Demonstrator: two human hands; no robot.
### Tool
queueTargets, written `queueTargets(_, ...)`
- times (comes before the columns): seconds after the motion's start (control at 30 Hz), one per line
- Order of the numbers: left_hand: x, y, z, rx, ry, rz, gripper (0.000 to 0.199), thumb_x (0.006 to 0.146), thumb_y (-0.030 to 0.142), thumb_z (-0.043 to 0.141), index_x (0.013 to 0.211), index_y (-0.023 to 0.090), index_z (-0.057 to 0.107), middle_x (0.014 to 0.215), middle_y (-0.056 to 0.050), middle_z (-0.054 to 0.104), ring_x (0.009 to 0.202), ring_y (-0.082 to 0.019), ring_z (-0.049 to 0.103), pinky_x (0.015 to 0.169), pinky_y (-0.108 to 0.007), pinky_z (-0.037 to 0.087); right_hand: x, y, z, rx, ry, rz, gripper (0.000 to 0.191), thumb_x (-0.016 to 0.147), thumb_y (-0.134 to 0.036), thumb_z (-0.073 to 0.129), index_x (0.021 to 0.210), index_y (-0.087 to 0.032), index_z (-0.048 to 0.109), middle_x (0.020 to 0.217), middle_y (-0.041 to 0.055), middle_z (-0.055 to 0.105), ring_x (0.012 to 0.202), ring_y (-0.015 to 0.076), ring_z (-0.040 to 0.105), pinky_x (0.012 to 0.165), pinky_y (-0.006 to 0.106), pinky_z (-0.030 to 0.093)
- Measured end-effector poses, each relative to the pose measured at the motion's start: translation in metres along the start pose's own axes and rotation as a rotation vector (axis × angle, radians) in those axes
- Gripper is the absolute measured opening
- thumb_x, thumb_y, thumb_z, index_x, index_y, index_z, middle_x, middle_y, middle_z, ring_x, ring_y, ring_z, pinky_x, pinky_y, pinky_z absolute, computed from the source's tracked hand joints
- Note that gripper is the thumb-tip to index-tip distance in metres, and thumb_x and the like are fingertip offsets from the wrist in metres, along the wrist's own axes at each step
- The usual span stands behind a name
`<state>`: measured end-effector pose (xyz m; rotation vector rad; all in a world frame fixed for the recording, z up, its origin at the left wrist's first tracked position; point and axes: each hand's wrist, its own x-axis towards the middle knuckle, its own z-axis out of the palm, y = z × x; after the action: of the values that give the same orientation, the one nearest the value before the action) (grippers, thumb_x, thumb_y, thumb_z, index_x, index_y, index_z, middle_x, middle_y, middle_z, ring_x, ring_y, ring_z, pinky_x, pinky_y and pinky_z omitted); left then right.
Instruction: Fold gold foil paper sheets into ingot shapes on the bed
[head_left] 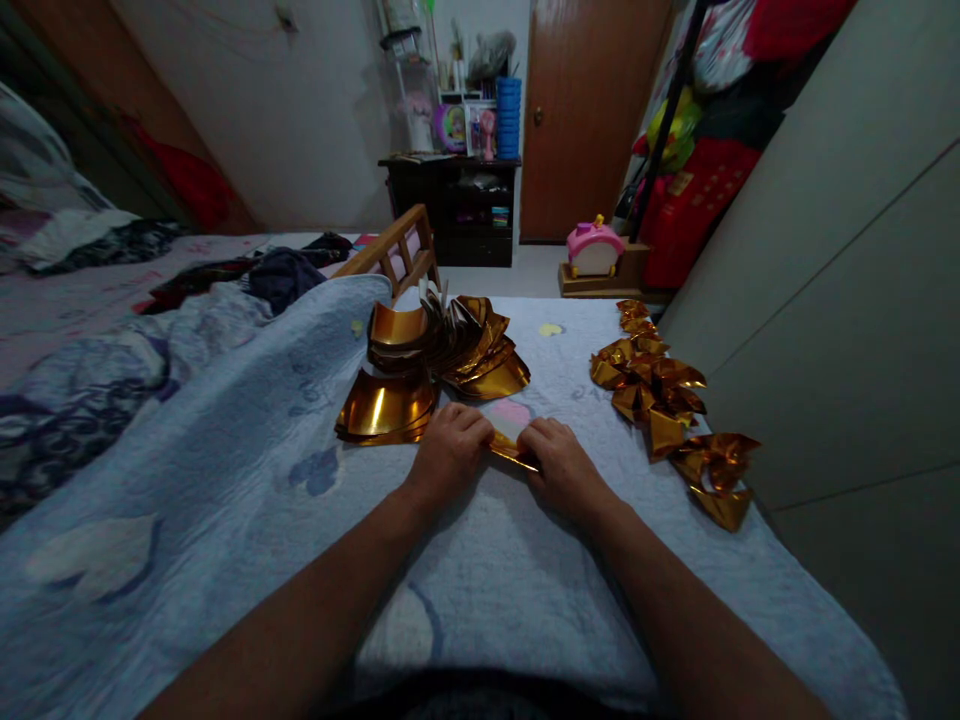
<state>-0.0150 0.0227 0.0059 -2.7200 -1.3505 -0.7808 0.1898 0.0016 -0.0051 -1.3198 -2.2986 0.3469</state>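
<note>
A narrow folded strip of gold foil paper (pixel 511 453) lies between my hands, low over the blue cloth. My left hand (pixel 452 440) is closed on its left end, fingers curled over it. At the other end my right hand (pixel 559 455) grips the strip in the same way; the thumbs are mostly hidden. Just beyond my left hand is a fanned stack of gold foil sheets (pixel 480 350), with more curved sheets (pixel 386 405) at its near left. Folded gold foil pieces (pixel 652 395) lie in a row along the right side, away from my right hand.
A blue patterned cloth (pixel 480 600) covers the surface under my hands. A wooden rail (pixel 390 245) stands behind the stack, and a bed with rumpled bedding (pixel 225 310) spreads to the left. A pale cabinet wall (pixel 847 300) borders the right edge. Beyond are a pink toy (pixel 595 250) and a dark shelf (pixel 454 215).
</note>
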Motion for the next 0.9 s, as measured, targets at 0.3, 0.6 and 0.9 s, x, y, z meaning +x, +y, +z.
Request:
queueTargets(0.3, 0.0016, 0.0018, 0.0000, 0.046, -0.154, -0.068, 0.016, 0.091, 0.009, 0.058, 0.082, 0.018, 0.067, 0.087, -0.006, 0.065, 0.087, -0.024, 0.051, 0.076, -0.036, 0.039, -0.0008, -0.0017, 0.0005, -0.024, -0.018, -0.010, 0.013, 0.080, -0.008, 0.061, 0.088, -0.018, 0.060, 0.092, 0.0076, 0.062, 0.086, 0.0225, 0.050, 0.076, 0.034, 0.034)
queueTargets(0.6, 0.0032, 0.0022, -0.0015, 0.082, -0.197, -0.112, 0.017, 0.093, 0.010, 0.054, 0.086, 0.017, 0.067, 0.089, -0.007, 0.062, 0.084, -0.023, 0.052, 0.074, -0.035, 0.038, -0.0012, -0.0045, -0.0003, -0.024, -0.025, -0.025, 0.016, 0.077, -0.009, 0.060, 0.090, -0.018, 0.061, 0.093, 0.0077, 0.061, 0.089, 0.0231, 0.051, 0.078, 0.035, 0.035)
queueTargets(0.9, 0.0027, -0.0005, 0.0018, 0.096, -0.236, -0.104, 0.015, 0.094, 0.013, 0.053, 0.087, 0.018, 0.066, 0.089, -0.006, 0.062, 0.084, -0.023, 0.053, 0.074, -0.035, 0.039, -0.0017, -0.0072, -0.0017, -0.039, -0.034, -0.022, 0.016, 0.078, -0.008, 0.056, 0.089, -0.017, 0.064, 0.093, 0.0085, 0.063, 0.089, 0.0232, 0.052, 0.078, 0.034, 0.035)
